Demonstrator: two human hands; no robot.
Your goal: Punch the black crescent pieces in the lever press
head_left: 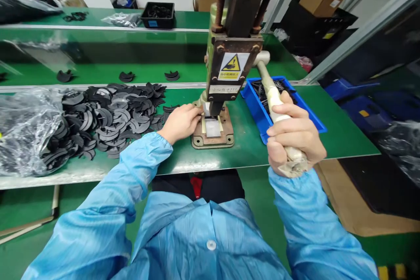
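Observation:
A hand-operated press (229, 52) stands on the bench, with a hazard label on its front. My right hand (295, 133) is wrapped round its pale, tape-covered lever (271, 92), which slants up to the press's side. My left hand (183, 121) reaches from the left to the press base (213, 141), fingertips close together beside the ram (216, 108). Whatever those fingers pinch is hidden. Under the ram, a dark piece partly shows on the fixture, behind a pale metal plate (213, 128). Left of my left hand lies a heap of black curved parts (121, 116).
A blue bin (311, 116) of dark parts sits right of the press, below the lever. At the far left is a clear plastic bag (29, 131). Single curved parts (171, 75) lie along the green strip behind. A black bin (158, 15) stands farther back.

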